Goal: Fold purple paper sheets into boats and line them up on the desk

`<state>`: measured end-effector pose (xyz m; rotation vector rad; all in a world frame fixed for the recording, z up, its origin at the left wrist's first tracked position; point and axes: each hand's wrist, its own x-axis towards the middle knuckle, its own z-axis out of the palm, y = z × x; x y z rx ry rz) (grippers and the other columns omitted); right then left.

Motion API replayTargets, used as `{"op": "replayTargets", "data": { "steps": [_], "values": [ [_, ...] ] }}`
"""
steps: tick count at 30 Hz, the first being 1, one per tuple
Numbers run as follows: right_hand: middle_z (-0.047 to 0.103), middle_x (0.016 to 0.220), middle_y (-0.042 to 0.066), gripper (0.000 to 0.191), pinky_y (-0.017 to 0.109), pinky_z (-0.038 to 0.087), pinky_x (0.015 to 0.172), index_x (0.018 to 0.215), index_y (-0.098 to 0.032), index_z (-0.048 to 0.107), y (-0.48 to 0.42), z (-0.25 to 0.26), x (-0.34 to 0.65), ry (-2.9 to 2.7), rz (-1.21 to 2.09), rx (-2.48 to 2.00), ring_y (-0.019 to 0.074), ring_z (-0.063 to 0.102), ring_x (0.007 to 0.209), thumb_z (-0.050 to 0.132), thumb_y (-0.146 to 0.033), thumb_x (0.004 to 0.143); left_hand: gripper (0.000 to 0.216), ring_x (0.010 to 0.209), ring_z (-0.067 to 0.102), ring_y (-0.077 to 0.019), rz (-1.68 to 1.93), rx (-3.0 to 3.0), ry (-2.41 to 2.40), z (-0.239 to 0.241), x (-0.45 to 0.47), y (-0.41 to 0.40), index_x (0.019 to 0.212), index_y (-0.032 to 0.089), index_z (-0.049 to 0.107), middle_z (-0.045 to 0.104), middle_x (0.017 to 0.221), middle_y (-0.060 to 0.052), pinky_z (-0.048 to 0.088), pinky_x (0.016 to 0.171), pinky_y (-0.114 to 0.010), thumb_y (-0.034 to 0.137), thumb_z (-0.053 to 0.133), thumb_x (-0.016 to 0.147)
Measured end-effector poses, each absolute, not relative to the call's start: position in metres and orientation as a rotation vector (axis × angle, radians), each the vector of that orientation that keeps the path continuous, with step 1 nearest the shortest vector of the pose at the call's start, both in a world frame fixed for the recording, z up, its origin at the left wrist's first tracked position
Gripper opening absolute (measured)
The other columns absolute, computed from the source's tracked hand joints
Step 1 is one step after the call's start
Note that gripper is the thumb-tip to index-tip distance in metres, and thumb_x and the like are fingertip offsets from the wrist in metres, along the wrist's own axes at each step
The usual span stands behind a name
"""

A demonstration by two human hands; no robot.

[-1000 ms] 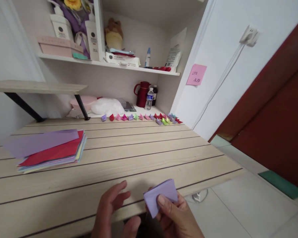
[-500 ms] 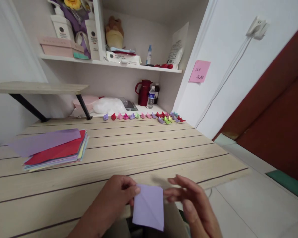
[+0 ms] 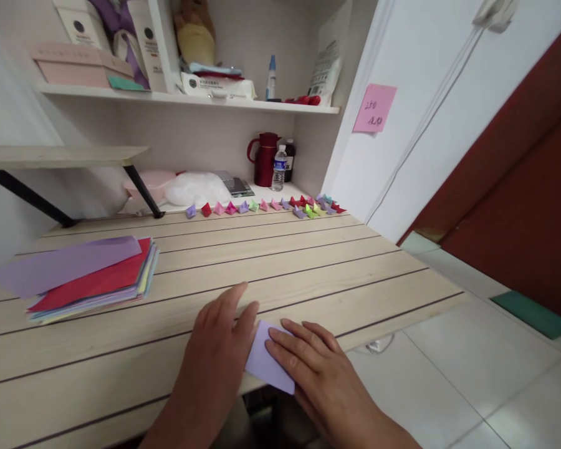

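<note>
A folded piece of lilac origami paper (image 3: 267,360) lies at the table's front edge, its lower corner jutting past the edge. My right hand (image 3: 315,368) lies over its right part with fingers stretched out, covering that side. My left hand (image 3: 222,330) rests at the paper's left edge, thumb and fingers extended and apart. Whether the left thumb presses on the paper or only touches its side, I cannot tell.
To the left is a stack of coloured paper (image 3: 103,274) with a purple sheet (image 3: 70,265) on top. Several small folded paper pieces (image 3: 231,207) line the table's back. A black-legged riser (image 3: 65,156), red jug (image 3: 265,159) and water bottle (image 3: 279,168) stand behind.
The lilac paper has moved from above my lap onto the table edge and turned. My left hand has released its pinch, and my right hand has come down flat on the paper.
</note>
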<state>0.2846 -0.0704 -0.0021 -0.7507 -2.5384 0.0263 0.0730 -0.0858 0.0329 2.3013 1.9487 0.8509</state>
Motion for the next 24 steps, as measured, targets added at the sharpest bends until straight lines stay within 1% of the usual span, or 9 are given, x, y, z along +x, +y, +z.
{"op": "replayTargets", "data": {
  "steps": [1, 3, 5, 7, 11, 15, 18, 21, 24],
  "values": [
    [0.06, 0.141, 0.003, 0.052, 0.046, 0.039, 0.109, 0.137, -0.022, 0.056, -0.071, -0.001, 0.284, -2.523, 0.036, -0.754, 0.0238, 0.049, 0.134, 0.05, -0.006, 0.088, 0.028, 0.128, 0.054, -0.0249, 0.917, 2.433, 1.886, 0.029, 0.072, -0.094, 0.109, 0.024, 0.069, 0.062, 0.136, -0.008, 0.035, 0.109, -0.044, 0.013, 0.052, 0.09],
    [0.061, 0.14, 0.002, 0.054, 0.047, 0.04, 0.107, 0.137, -0.023, 0.055, -0.072, 0.002, 0.283, -2.513, 0.055, -0.764, 0.0244, 0.051, 0.132, 0.049, -0.004, 0.088, 0.025, 0.12, 0.059, -0.0211, 1.148, 2.903, 1.711, 0.02, 0.069, -0.11, 0.114, 0.023, 0.068, 0.07, 0.124, -0.004, 0.032, 0.111, -0.04, 0.018, 0.055, 0.093],
    [0.061, 0.141, 0.001, 0.055, 0.047, 0.041, 0.106, 0.139, -0.025, 0.054, -0.072, 0.005, 0.283, -2.515, 0.087, -0.785, 0.025, 0.05, 0.132, 0.049, -0.004, 0.088, 0.024, 0.107, 0.064, -0.017, 1.089, 3.106, 1.623, 0.012, 0.067, -0.121, 0.113, 0.021, 0.068, 0.075, 0.112, -0.001, 0.034, 0.107, -0.035, 0.029, 0.055, 0.095],
    [0.06, 0.141, 0.001, 0.053, 0.046, 0.041, 0.106, 0.139, -0.026, 0.054, -0.071, 0.007, 0.286, -2.517, 0.154, -0.793, 0.0253, 0.049, 0.132, 0.051, -0.006, 0.089, 0.028, 0.1, 0.066, -0.0146, 0.98, 3.151, 1.612, 0.006, 0.066, -0.126, 0.114, 0.021, 0.068, 0.077, 0.108, 0.001, 0.038, 0.1, -0.031, 0.036, 0.053, 0.097],
    [0.064, 0.134, 0.004, 0.04, 0.041, 0.042, 0.104, 0.133, -0.026, 0.056, -0.068, 0.012, 0.293, -2.459, 0.352, -0.768, 0.0227, 0.054, 0.124, 0.056, -0.015, 0.094, 0.025, 0.101, 0.066, -0.0136, 0.972, 3.065, 1.598, 0.004, 0.066, -0.125, 0.115, 0.025, 0.067, 0.076, 0.109, 0.005, 0.041, 0.095, -0.03, 0.034, 0.053, 0.096],
    [0.067, 0.124, 0.002, 0.021, 0.042, 0.042, 0.098, 0.116, -0.03, 0.063, -0.061, 0.02, 0.295, -2.405, 0.479, -0.791, 0.0218, 0.058, 0.114, 0.059, -0.022, 0.097, 0.018, 0.094, 0.066, -0.0125, 1.105, 2.799, 1.65, 0.007, 0.069, -0.124, 0.107, 0.028, 0.067, 0.075, 0.101, 0.007, 0.041, 0.094, -0.032, 0.028, 0.055, 0.094],
    [0.067, 0.122, 0.002, 0.008, 0.042, 0.041, 0.096, 0.103, -0.029, 0.065, -0.058, 0.022, 0.294, -2.381, 0.554, -0.837, 0.0224, 0.059, 0.112, 0.06, -0.025, 0.098, 0.017, 0.092, 0.065, -0.0136, 1.125, 2.695, 1.693, 0.007, 0.073, -0.125, 0.106, 0.028, 0.066, 0.073, 0.099, 0.007, 0.038, 0.095, -0.035, 0.023, 0.057, 0.092],
    [0.065, 0.124, 0.004, 0.004, 0.044, 0.04, 0.097, 0.097, -0.026, 0.062, -0.057, 0.019, 0.293, -2.353, 0.537, -0.875, 0.0234, 0.058, 0.114, 0.06, -0.023, 0.097, 0.018, 0.09, 0.064, -0.0139, 1.172, 2.627, 1.728, 0.007, 0.08, -0.125, 0.103, 0.029, 0.067, 0.072, 0.096, 0.007, 0.035, 0.096, -0.037, 0.02, 0.055, 0.092],
    [0.064, 0.126, 0.006, 0.005, 0.044, 0.041, 0.097, 0.096, -0.025, 0.061, -0.059, 0.015, 0.291, -2.303, 0.469, -0.918, 0.0239, 0.058, 0.115, 0.059, -0.021, 0.097, 0.02, 0.086, 0.064, -0.0134, 1.303, 2.389, 1.823, 0.007, 0.087, -0.124, 0.089, 0.031, 0.067, 0.072, 0.09, 0.01, 0.034, 0.096, -0.037, 0.018, 0.053, 0.093]
  ]
}}
